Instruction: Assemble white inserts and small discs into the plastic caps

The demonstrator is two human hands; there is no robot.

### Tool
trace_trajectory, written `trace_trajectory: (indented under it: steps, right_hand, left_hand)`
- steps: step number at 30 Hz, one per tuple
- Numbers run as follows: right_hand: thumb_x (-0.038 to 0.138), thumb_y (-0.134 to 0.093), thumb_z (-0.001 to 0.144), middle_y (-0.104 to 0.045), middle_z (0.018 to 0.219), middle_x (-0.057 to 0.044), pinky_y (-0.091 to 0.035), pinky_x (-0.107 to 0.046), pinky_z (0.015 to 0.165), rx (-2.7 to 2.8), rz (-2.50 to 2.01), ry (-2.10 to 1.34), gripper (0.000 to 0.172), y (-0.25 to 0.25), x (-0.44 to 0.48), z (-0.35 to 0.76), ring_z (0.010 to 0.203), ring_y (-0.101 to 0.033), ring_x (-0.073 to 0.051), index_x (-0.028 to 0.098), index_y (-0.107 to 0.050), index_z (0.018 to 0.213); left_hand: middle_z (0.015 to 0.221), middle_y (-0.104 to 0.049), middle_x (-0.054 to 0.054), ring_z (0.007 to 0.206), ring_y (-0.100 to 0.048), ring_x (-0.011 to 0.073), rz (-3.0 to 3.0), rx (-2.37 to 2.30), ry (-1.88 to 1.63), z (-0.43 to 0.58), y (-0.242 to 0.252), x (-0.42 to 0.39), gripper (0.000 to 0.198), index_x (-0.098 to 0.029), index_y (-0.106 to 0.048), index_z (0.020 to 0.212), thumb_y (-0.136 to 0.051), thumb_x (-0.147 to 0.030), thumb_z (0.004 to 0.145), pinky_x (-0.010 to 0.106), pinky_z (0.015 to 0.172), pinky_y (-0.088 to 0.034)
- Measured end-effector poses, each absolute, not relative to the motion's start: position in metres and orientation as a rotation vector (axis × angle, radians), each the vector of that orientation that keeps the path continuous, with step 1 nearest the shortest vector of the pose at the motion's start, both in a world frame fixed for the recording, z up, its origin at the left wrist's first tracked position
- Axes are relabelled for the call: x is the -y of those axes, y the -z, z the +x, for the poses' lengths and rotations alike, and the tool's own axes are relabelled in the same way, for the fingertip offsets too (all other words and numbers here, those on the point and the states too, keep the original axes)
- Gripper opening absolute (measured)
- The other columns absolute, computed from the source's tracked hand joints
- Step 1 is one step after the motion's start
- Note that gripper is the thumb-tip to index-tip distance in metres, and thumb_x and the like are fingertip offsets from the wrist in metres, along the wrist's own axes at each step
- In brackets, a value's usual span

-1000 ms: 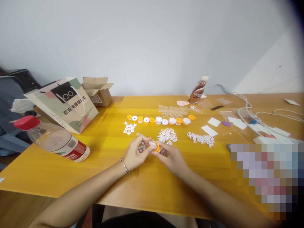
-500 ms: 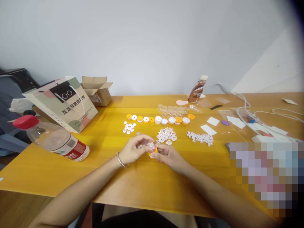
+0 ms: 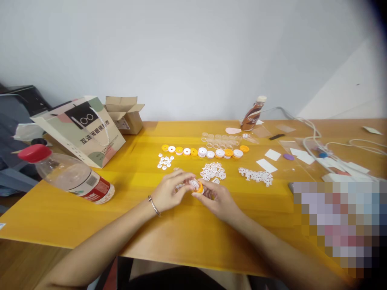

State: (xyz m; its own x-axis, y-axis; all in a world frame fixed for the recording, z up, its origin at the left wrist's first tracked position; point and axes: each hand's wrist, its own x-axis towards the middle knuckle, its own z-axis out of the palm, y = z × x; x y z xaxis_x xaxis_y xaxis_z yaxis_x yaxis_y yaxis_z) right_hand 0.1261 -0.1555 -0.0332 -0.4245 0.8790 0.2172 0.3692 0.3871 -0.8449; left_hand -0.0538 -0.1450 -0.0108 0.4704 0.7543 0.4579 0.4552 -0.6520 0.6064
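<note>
both hands are meeting over the near middle of the yellow table (image 3: pixel 90 217), pinching one small round piece (image 3: pixel 198 186) between their fingertips. the left hand (image 3: pixel 169 194), wearing a thin bracelet (image 3: pixel 153 205) at the wrist, is closing on it from the left, and the right hand (image 3: pixel 218 198) is gripping it from the right. the piece is showing an orange rim with a white part on top; finer detail is too small to make out. it is hovering just above the tabletop, just in front of a heap of white lattice pieces (image 3: pixel 213 170). farther back a row of orange and white discs (image 3: pixel 202 152) is lying, and a clear water bottle (image 3: pixel 69 176) is lying on its side well to the left.
</note>
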Motion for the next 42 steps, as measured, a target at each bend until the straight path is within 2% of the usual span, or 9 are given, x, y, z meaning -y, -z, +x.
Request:
trace_trajectory:
  steps: [9, 12, 14, 16, 21, 32, 35, 38, 42]
  right_hand:
    - [0.03, -0.049, 0.078, -0.049, 0.063, 0.0, -0.036, -0.021, 0.05, 2.063, -1.058, -0.636, 0.017, 0.036, 0.16, 0.122, 0.053, -0.041, -0.01, 0.018, -0.054, 0.089]
    - [0.033, -0.049, 0.078, -0.044, 0.059, 0.003, -0.033, -0.02, 0.047, 1.981, -1.051, -0.919, 0.019, 0.034, 0.157, 0.124, 0.05, -0.037, -0.009, 0.018, -0.055, 0.088]
    - [0.035, -0.048, 0.078, -0.043, 0.06, 0.003, -0.031, -0.02, 0.047, 1.914, -1.037, -1.077, 0.02, 0.033, 0.154, 0.126, 0.051, -0.037, -0.009, 0.018, -0.055, 0.086]
    - [0.037, -0.049, 0.077, -0.043, 0.06, 0.003, -0.031, -0.02, 0.047, 1.884, -1.034, -1.16, 0.021, 0.033, 0.153, 0.128, 0.051, -0.036, -0.009, 0.018, -0.055, 0.083]
    - [0.037, -0.051, 0.076, -0.043, 0.06, 0.002, -0.03, -0.021, 0.048, 1.944, -1.055, -1.044, 0.021, 0.034, 0.155, 0.127, 0.051, -0.035, -0.009, 0.019, -0.055, 0.087]
    - [0.032, -0.052, 0.077, -0.043, 0.062, 0.002, -0.032, -0.023, 0.051, 1.993, -1.095, -0.884, 0.016, 0.039, 0.161, 0.123, 0.053, -0.037, -0.011, 0.02, -0.054, 0.086]
    - [0.036, -0.051, 0.076, -0.042, 0.059, 0.002, -0.032, -0.022, 0.049, 1.906, -1.049, -1.108, 0.019, 0.034, 0.159, 0.122, 0.052, -0.036, -0.01, 0.019, -0.055, 0.083]
    - [0.038, -0.049, 0.076, -0.045, 0.062, 0.002, -0.035, -0.022, 0.052, 1.788, -0.986, -1.309, 0.022, 0.03, 0.156, 0.123, 0.055, -0.039, -0.01, 0.019, -0.055, 0.085]
    - [0.037, -0.053, 0.074, -0.045, 0.065, 0.003, -0.036, -0.022, 0.055, 1.718, -0.951, -1.434, 0.022, 0.03, 0.153, 0.123, 0.057, -0.04, -0.009, 0.018, -0.055, 0.086]
  left_hand:
    - [0.055, -0.051, -0.002, 0.05, -0.045, 0.0079, 2.295, -1.369, -0.835, -0.05, 0.013, 0.145, 0.031, -0.014, -0.057, 0.067, -0.048, -0.041, 0.079, 0.02, 0.051, -0.038]
    - [0.078, -0.059, 0.003, 0.067, -0.052, 0.0112, 2.254, -1.229, -0.805, -0.054, 0.007, 0.144, 0.028, -0.017, -0.055, 0.096, -0.046, -0.038, 0.08, 0.022, 0.06, -0.043]
    - [0.106, -0.053, 0.008, 0.088, -0.051, 0.0151, 2.279, -1.019, -0.797, -0.058, 0.003, 0.142, 0.044, -0.021, -0.039, 0.121, -0.049, -0.033, 0.08, 0.027, 0.073, -0.044]
    - [0.115, -0.048, 0.009, 0.099, -0.047, 0.0165, 2.328, -0.845, -0.784, -0.062, 0.001, 0.14, 0.047, -0.023, -0.033, 0.125, -0.049, -0.027, 0.08, 0.03, 0.082, -0.042]
    - [0.09, -0.056, 0.006, 0.083, -0.052, 0.0145, 2.455, -0.866, -0.871, -0.067, 0.005, 0.137, 0.028, -0.019, -0.052, 0.108, -0.047, -0.025, 0.082, 0.03, 0.077, -0.043]
    - [0.055, -0.051, -0.001, 0.05, -0.044, 0.0085, 2.317, -1.408, -0.646, -0.052, 0.009, 0.146, 0.038, -0.014, -0.057, 0.065, -0.041, -0.045, 0.081, 0.021, 0.051, -0.035]
    - [0.073, -0.058, 0.002, 0.063, -0.051, 0.0116, 2.258, -1.287, -0.676, -0.055, 0.006, 0.145, 0.03, -0.016, -0.056, 0.09, -0.039, -0.04, 0.083, 0.024, 0.059, -0.041]
    - [0.109, -0.053, 0.008, 0.09, -0.052, 0.0156, 2.222, -1.005, -0.726, -0.061, 0.001, 0.142, 0.042, -0.021, -0.037, 0.122, -0.045, -0.033, 0.082, 0.028, 0.076, -0.043]
    - [0.104, -0.057, 0.008, 0.09, -0.053, 0.0142, 2.169, -0.832, -0.792, -0.065, 0.001, 0.137, 0.035, -0.019, -0.048, 0.113, -0.05, -0.026, 0.079, 0.029, 0.08, -0.044]
